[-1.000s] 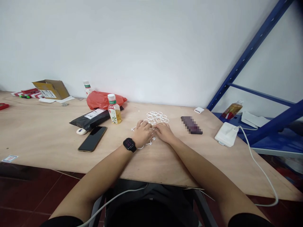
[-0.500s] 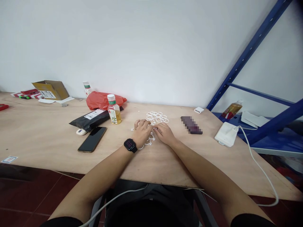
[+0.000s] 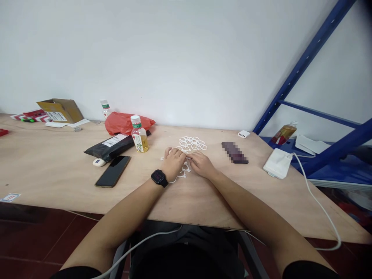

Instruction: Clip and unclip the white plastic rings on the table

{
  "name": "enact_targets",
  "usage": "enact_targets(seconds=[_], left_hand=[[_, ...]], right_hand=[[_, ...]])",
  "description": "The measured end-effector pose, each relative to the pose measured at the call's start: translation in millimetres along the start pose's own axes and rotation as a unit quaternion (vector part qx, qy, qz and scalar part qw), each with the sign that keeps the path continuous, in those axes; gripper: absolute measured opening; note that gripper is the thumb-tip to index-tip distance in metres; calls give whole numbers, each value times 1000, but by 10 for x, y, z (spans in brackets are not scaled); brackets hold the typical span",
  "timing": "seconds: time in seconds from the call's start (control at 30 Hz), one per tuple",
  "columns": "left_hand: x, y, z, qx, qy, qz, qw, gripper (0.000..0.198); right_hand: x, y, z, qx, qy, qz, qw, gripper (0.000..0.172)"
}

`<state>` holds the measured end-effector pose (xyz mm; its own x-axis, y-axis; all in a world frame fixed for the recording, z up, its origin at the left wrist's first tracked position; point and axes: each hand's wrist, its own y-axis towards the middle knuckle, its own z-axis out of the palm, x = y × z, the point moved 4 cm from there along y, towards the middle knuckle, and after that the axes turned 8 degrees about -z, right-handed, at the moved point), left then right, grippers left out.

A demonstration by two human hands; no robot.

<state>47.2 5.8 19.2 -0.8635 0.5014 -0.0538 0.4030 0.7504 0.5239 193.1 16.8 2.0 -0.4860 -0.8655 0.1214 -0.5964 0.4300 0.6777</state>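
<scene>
A heap of small white plastic rings (image 3: 193, 143) lies on the plywood table (image 3: 58, 170), just beyond my hands. My left hand (image 3: 173, 162), with a black watch (image 3: 159, 178) on the wrist, rests knuckles up over some linked white rings (image 3: 182, 173). My right hand (image 3: 201, 163) meets it fingertip to fingertip. Both hands have their fingers curled and pinched around white rings between them. The rings inside the fingers are mostly hidden.
Left of my hands lie a black phone (image 3: 112, 171), a yellow drink bottle (image 3: 139, 134), a black parcel (image 3: 110, 145) and a red bag (image 3: 124, 122). To the right are a dark box (image 3: 234, 152), a white power bank (image 3: 277, 163) with its cable, and a blue rack (image 3: 314, 50).
My hands have stayed in place over the rings, with only small finger movements. The view has shifted slightly.
</scene>
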Motion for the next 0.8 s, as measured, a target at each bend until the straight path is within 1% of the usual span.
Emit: enact_targets(seconds=[0.17, 0.33, 0.63, 0.8], left_hand=[[-18, 1, -12, 16, 14, 11, 1000, 10], [-24, -1, -20, 15, 12, 6, 1000, 10], [1, 11, -14, 16, 3, 0, 1000, 15], [-28, 7, 37, 34, -12, 9, 999, 12]], right_hand=[[-13, -10, 18, 6, -9, -12, 1000, 26], [-31, -25, 27, 10, -3, -17, 1000, 29], [-58, -34, 42, 36, 4, 14, 999, 30], [-87, -49, 41, 28, 27, 35, 999, 30]])
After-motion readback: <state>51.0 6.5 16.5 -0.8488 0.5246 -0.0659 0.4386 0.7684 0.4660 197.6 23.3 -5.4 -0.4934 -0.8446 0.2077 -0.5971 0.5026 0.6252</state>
